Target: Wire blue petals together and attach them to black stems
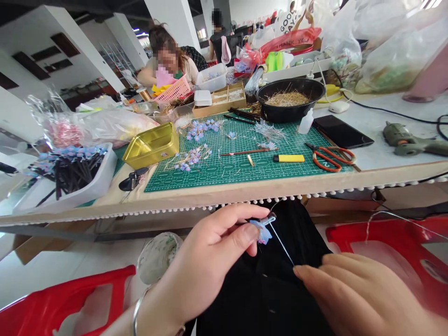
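My left hand (224,238) pinches a small blue flower (265,233) between thumb and forefinger, over my dark lap. A pale blue thread (283,245) runs taut from the flower's top down to my right hand (353,289), whose thumb and fingertips are closed on its end. Both hands are below the table's front edge. On the green cutting mat (164,182) beyond them lie blue flower sprigs (191,158), a brown stick (245,152), a yellow lighter (292,158) and orange-handled scissors (329,156).
A white tray (110,172) of dark-stemmed blue flowers stands left, beside a gold tin (154,144). A black bowl (268,105), a white dropper bottle (306,122), a black tablet (343,130) and a glue gun (409,140) sit behind and right. A person (189,70) works across the table.
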The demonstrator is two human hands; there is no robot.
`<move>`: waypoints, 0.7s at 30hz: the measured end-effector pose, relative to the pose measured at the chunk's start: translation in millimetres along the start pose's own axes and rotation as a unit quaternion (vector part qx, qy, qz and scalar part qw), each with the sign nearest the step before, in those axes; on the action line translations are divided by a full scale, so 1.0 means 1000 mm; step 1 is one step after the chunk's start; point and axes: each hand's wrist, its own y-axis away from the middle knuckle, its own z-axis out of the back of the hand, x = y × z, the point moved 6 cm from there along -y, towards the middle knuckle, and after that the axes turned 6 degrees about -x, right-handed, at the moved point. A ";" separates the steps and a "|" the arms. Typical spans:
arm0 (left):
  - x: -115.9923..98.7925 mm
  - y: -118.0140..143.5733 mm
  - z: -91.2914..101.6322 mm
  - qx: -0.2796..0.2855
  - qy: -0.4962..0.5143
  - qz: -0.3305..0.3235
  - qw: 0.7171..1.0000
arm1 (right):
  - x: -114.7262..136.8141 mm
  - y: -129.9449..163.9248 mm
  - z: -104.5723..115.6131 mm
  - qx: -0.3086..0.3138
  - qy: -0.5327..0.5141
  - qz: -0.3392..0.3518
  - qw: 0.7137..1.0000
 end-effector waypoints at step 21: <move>0.021 -0.003 -0.016 0.115 0.313 0.232 0.914 | -0.002 -0.049 -0.001 -0.083 -0.133 -0.110 0.982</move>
